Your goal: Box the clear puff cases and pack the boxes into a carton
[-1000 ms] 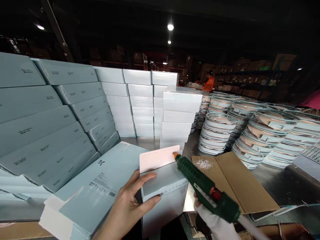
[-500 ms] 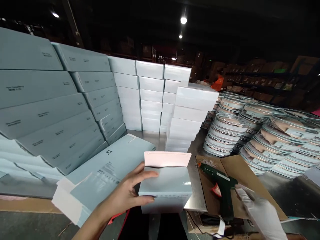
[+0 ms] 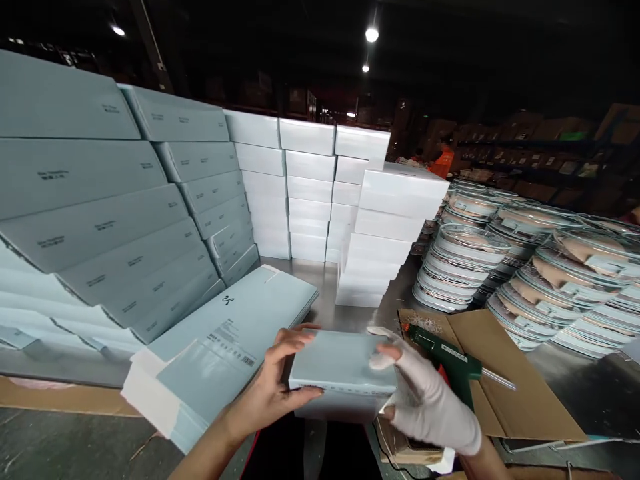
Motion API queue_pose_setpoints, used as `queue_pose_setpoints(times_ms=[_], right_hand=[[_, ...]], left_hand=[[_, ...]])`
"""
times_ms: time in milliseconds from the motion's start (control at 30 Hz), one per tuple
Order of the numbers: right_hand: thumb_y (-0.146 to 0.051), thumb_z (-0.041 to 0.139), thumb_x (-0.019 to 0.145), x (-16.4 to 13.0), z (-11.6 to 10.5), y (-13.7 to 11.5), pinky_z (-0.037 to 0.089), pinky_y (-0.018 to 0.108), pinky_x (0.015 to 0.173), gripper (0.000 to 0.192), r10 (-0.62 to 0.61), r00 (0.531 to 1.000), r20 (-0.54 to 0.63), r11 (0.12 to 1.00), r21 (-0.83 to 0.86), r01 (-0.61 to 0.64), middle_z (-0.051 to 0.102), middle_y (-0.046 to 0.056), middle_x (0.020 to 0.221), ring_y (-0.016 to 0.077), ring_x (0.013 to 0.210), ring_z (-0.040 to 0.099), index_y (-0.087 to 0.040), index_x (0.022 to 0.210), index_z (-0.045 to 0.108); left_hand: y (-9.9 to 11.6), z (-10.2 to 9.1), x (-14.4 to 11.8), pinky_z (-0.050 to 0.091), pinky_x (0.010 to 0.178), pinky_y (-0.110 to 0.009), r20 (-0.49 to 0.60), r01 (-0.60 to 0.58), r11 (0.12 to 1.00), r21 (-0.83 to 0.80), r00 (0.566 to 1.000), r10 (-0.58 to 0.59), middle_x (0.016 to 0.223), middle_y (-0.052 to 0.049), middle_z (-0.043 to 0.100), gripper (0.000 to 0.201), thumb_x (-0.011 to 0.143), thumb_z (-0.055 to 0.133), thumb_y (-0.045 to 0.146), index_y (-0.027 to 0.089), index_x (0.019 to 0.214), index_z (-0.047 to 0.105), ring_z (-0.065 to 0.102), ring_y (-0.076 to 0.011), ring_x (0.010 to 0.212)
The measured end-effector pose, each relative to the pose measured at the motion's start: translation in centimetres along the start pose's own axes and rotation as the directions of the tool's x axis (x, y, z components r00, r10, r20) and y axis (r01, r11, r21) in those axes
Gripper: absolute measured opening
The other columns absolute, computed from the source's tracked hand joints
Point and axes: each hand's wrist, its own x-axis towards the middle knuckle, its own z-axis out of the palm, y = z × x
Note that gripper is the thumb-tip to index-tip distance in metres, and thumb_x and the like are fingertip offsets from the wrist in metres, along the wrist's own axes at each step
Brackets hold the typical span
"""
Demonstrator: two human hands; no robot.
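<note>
A pale blue carton (image 3: 340, 363) is held low in front of me, a glossy panel facing up and small print along its near edge. My bare left hand (image 3: 287, 373) grips its left side, thumb on the near face and fingers over the far edge. Around the right side closes my right hand (image 3: 420, 393), in a white glove with bare fingertips. Just beyond that hand, a dark green glue gun (image 3: 450, 353) lies on an opened brown cardboard sheet (image 3: 530, 393), a clear glue stick (image 3: 497, 380) poking from its back. The right hand partly hides the gun's handle.
Flattened pale blue cartons (image 3: 250, 307) lie in a pile on the metal table (image 3: 323, 277). Closed boxes (image 3: 95, 173) form high walls at left and behind, with another box stack (image 3: 383, 233) ahead. Several round lidded containers (image 3: 457, 267) stand stacked at right. A cord hangs below.
My right hand has left the glue gun and come to the carton's right side. The raised pink-lined flap is now down or out of sight. My left hand still holds the carton.
</note>
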Motion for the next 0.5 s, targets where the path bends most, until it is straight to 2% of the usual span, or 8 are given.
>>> queue_pose_setpoints(times_ms=[100,167,233,300,367,433,467,500], right_hand=[[-0.018,0.071,0.086,1.2,1.3,-0.8,0.047,0.049,0.115,0.06,-0.155,0.988,0.011,0.974,-0.168,0.154,0.065,0.01,0.125,0.0294,0.142,0.05,-0.03,0.142,0.053],[-0.016,0.066,0.091,1.7,1.7,-0.7,0.048,0.049,0.114,0.048,-0.215,0.976,0.024,0.939,-0.269,0.213,0.065,0.009,0.125,0.0286,0.141,0.048,-0.029,0.136,0.055],[-0.021,0.063,0.096,1.3,1.8,-0.4,0.046,0.054,0.115,0.041,-0.233,0.971,0.049,0.917,-0.321,0.236,0.062,0.01,0.136,0.0311,0.147,0.041,-0.029,0.136,0.055],[-0.033,0.063,0.099,0.1,1.7,-0.1,0.04,0.059,0.119,0.05,-0.172,0.984,-0.054,0.934,-0.326,0.146,0.047,0.012,0.156,0.0348,0.155,0.03,-0.031,0.146,0.048],[-0.046,0.063,0.098,-1.6,1.9,-0.2,0.041,0.057,0.119,0.067,-0.024,0.962,-0.273,0.98,-0.198,-0.031,0.032,0.012,0.168,0.0347,0.156,0.029,-0.035,0.158,0.033],[-0.051,0.064,0.097,-3.2,2.5,-0.7,0.051,0.052,0.111,0.072,0.117,0.909,-0.399,0.991,-0.016,-0.135,0.038,0.012,0.165,0.0324,0.147,0.045,-0.037,0.159,0.031],[-0.051,0.064,0.098,-3.7,2.8,-1.1,0.055,0.05,0.106,0.066,0.152,0.902,-0.404,0.988,0.04,-0.148,0.047,0.011,0.159,0.0309,0.14,0.053,-0.037,0.156,0.038],[-0.051,0.064,0.098,-4.0,3.0,-1.7,0.057,0.049,0.102,0.057,0.16,0.909,-0.386,0.987,0.063,-0.147,0.054,0.01,0.152,0.0298,0.132,0.058,-0.035,0.15,0.047]], left_hand=[[0.8,-0.7,0.8,0.046,0.115,-0.046,0.168,0.046,0.981,0.189,0.983,-0.078,0.12,-0.007,0.058,0.032,0.091,0.073,0.018,0.036,0.117,0.075,0.051,-0.0317,0.141],[1.2,-1.1,1.3,0.043,0.119,-0.049,0.229,0.092,0.967,0.236,0.962,-0.148,0.13,-0.011,0.059,0.022,0.089,0.075,0.023,0.03,0.109,0.08,0.045,-0.0355,0.147],[1.5,-1.3,1.3,0.047,0.115,-0.049,0.217,0.153,0.971,0.181,0.957,-0.191,0.141,-0.013,0.06,0.023,0.088,0.079,0.032,0.028,0.11,0.08,0.049,-0.0368,0.145],[1.5,-1.3,0.8,0.053,0.108,-0.046,0.113,0.215,0.971,0.106,0.968,-0.226,0.141,-0.015,0.063,0.024,0.087,0.08,0.039,0.027,0.107,0.08,0.06,-0.0351,0.135],[1.4,-1.0,0.1,0.054,0.106,-0.044,-0.133,0.277,0.961,-0.005,0.952,-0.275,0.137,-0.013,0.068,0.023,0.088,0.08,0.043,0.026,0.102,0.079,0.064,-0.0329,0.131],[1.5,0.1,-0.3,0.053,0.109,-0.044,-0.372,0.31,0.932,-0.189,0.855,-0.36,0.142,-0.01,0.065,0.028,0.089,0.078,0.049,0.026,0.105,0.073,0.058,-0.0323,0.138],[1.6,0.8,-0.3,0.051,0.111,-0.045,-0.434,0.306,0.908,-0.285,0.803,-0.407,0.147,-0.009,0.062,0.031,0.091,0.074,0.051,0.027,0.109,0.069,0.055,-0.0318,0.141],[1.9,1.7,-0.1,0.05,0.113,-0.046,-0.453,0.295,0.884,-0.364,0.773,-0.444,0.15,-0.008,0.059,0.035,0.093,0.07,0.054,0.028,0.116,0.065,0.053,-0.0312,0.143]])
